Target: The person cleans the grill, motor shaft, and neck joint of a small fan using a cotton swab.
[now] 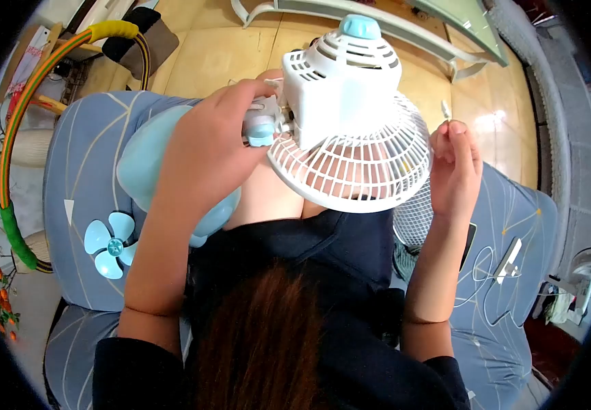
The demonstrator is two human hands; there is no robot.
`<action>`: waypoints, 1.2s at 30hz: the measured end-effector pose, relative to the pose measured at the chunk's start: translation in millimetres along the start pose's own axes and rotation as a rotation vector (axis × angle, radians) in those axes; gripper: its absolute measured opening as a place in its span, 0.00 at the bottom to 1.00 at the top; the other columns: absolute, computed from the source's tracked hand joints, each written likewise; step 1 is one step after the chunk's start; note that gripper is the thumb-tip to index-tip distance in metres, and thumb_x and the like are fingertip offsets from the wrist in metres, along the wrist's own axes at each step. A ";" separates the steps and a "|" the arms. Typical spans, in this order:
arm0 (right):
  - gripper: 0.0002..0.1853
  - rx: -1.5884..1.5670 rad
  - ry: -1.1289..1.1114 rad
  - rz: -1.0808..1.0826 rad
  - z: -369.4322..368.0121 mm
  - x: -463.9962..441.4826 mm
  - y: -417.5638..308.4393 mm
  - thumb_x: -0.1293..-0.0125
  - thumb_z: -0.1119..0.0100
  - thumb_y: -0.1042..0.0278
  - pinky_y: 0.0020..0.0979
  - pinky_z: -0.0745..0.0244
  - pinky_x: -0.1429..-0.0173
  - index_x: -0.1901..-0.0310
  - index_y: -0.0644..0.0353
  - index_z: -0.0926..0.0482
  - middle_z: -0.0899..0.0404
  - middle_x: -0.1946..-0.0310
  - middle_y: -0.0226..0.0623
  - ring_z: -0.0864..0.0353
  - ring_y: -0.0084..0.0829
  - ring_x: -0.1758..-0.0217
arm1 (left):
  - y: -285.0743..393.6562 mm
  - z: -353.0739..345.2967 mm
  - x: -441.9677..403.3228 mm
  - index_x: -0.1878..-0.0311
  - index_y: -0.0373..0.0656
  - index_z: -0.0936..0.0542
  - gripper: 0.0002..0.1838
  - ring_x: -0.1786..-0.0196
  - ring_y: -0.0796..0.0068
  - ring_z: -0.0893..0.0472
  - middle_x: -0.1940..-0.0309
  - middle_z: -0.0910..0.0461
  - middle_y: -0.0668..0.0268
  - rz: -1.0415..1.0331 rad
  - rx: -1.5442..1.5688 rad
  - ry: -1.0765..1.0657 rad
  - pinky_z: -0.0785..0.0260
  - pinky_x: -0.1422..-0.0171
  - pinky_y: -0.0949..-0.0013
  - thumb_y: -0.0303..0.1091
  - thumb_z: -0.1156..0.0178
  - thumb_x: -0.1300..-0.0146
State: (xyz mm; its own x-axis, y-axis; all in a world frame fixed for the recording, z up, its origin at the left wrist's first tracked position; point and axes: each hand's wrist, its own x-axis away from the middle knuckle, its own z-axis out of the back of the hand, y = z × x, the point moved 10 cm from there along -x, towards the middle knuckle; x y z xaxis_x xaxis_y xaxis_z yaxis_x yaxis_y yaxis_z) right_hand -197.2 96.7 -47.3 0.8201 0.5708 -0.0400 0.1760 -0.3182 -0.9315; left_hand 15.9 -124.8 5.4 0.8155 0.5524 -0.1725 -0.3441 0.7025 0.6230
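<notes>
A white electric fan [343,96], its blades off, lies over my lap with the blue rear knob pointing away from me. Its white wire rear grille [357,174] faces toward my body. My left hand [213,137] is closed around the fan's neck joint, beside the motor housing. The light-blue fan base [146,160] shows partly behind my left forearm. To the right of the grille, my right hand [456,154] is raised, thumb and finger pinched on a small white piece [446,109] whose kind I cannot make out.
Light-blue fan blades [114,246] lie on the blue patterned sofa [84,178] at left. The white front grille [413,212] is beside my right thigh. A white power strip [509,260] with cables rests on the right cushion. A hoop [15,137] stands far left; a glass-topped table [459,27] is ahead.
</notes>
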 end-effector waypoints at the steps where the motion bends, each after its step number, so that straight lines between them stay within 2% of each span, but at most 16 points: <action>1: 0.09 0.025 0.005 0.033 -4.3 -4.2 -14.3 0.25 0.45 0.69 0.21 0.44 0.62 0.59 0.66 0.19 0.27 0.72 0.23 0.40 0.15 0.69 | 7.2 5.6 0.2 0.47 0.42 0.21 0.22 0.55 0.58 0.16 0.56 0.16 0.56 -0.007 0.011 0.038 0.25 0.52 0.61 0.27 0.29 0.47; 2: 0.10 0.037 0.012 0.083 -6.2 -9.4 -27.6 0.25 0.45 0.70 0.21 0.44 0.62 0.59 0.67 0.18 0.27 0.72 0.23 0.40 0.15 0.69 | 13.3 10.5 0.6 0.47 0.40 0.21 0.22 0.56 0.62 0.16 0.57 0.16 0.57 -0.012 0.021 0.077 0.24 0.52 0.64 0.28 0.27 0.46; 5: 0.12 0.077 0.049 0.212 -12.1 -22.6 -69.6 0.25 0.45 0.70 0.21 0.44 0.64 0.60 0.71 0.18 0.28 0.75 0.24 0.39 0.15 0.71 | 25.0 17.4 1.8 0.48 0.39 0.21 0.22 0.58 0.63 0.15 0.59 0.16 0.56 -0.060 0.107 0.184 0.24 0.52 0.64 0.26 0.26 0.47; 7: 0.12 0.108 -0.012 0.271 -23.3 -30.2 -97.2 0.25 0.43 0.68 0.20 0.45 0.67 0.60 0.70 0.17 0.30 0.77 0.23 0.39 0.15 0.73 | 36.3 21.4 3.7 0.48 0.39 0.21 0.22 0.59 0.64 0.15 0.60 0.16 0.56 -0.109 0.145 0.248 0.24 0.52 0.65 0.24 0.26 0.47; 9: 0.12 0.201 0.103 0.338 -29.3 -34.5 -123.1 0.26 0.41 0.67 0.19 0.48 0.69 0.59 0.70 0.17 0.32 0.78 0.22 0.40 0.13 0.74 | 44.2 22.4 5.1 0.49 0.38 0.21 0.22 0.59 0.65 0.15 0.60 0.16 0.56 -0.150 0.194 0.296 0.24 0.53 0.65 0.23 0.26 0.48; 12: 0.13 0.358 0.047 0.436 -43.8 -47.9 -158.6 0.27 0.39 0.66 0.18 0.50 0.69 0.57 0.71 0.16 0.34 0.78 0.21 0.41 0.12 0.74 | 55.5 21.8 9.7 0.49 0.38 0.22 0.22 0.58 0.66 0.14 0.60 0.16 0.56 -0.182 0.219 0.385 0.23 0.53 0.67 0.22 0.26 0.48; 14: 0.14 0.430 -0.036 0.461 -55.7 -58.6 -169.9 0.27 0.39 0.64 0.18 0.51 0.71 0.57 0.70 0.15 0.34 0.79 0.20 0.41 0.10 0.76 | 53.0 14.8 13.2 0.48 0.38 0.23 0.23 0.57 0.67 0.14 0.60 0.16 0.55 -0.105 0.275 0.395 0.23 0.51 0.67 0.22 0.26 0.47; 19: 0.13 0.505 -0.159 0.404 -73.4 -72.1 -155.4 0.28 0.37 0.62 0.17 0.53 0.72 0.58 0.67 0.14 0.34 0.79 0.18 0.41 0.08 0.76 | 40.4 -4.8 28.0 0.46 0.36 0.24 0.24 0.55 0.66 0.15 0.57 0.17 0.53 0.070 0.385 0.342 0.22 0.50 0.66 0.25 0.26 0.46; 23: 0.13 0.553 -0.179 0.307 -77.8 -70.9 -125.8 0.28 0.37 0.62 0.16 0.53 0.71 0.60 0.65 0.14 0.35 0.79 0.16 0.41 0.08 0.75 | 37.2 -16.2 39.9 0.49 0.36 0.25 0.23 0.54 0.47 0.19 0.57 0.20 0.50 0.022 0.333 0.317 0.25 0.51 0.56 0.25 0.27 0.47; 27: 0.13 0.540 -0.197 0.225 -66.1 -73.9 -103.1 0.27 0.38 0.62 0.18 0.54 0.70 0.60 0.66 0.15 0.37 0.79 0.16 0.44 0.09 0.76 | 33.2 -30.1 45.5 0.47 0.37 0.26 0.25 0.53 0.47 0.20 0.55 0.21 0.50 0.036 0.280 0.184 0.26 0.50 0.55 0.28 0.26 0.47; 33: 0.13 0.517 -0.218 0.177 -48.3 -74.7 -90.3 0.27 0.39 0.62 0.18 0.54 0.70 0.60 0.67 0.16 0.38 0.80 0.15 0.44 0.09 0.76 | 42.6 -37.6 32.4 0.49 0.36 0.28 0.29 0.54 0.49 0.19 0.56 0.21 0.49 -0.159 0.250 0.008 0.25 0.53 0.57 0.35 0.22 0.49; 36: 0.13 0.535 -0.174 0.161 -40.2 -74.1 -81.9 0.26 0.40 0.63 0.17 0.52 0.69 0.60 0.67 0.16 0.38 0.80 0.15 0.44 0.09 0.75 | 47.4 -38.5 27.5 0.51 0.35 0.27 0.27 0.57 0.51 0.17 0.59 0.20 0.50 -0.220 0.216 0.004 0.25 0.55 0.58 0.36 0.23 0.47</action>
State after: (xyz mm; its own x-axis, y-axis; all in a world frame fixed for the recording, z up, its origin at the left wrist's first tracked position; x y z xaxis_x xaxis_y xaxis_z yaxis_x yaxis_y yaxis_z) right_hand -250.5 50.0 46.6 0.7045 0.6771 -0.2127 -0.2800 -0.0101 -0.9599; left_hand 4.1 -59.0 0.8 0.8573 0.3998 -0.3242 -0.0519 0.6939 0.7182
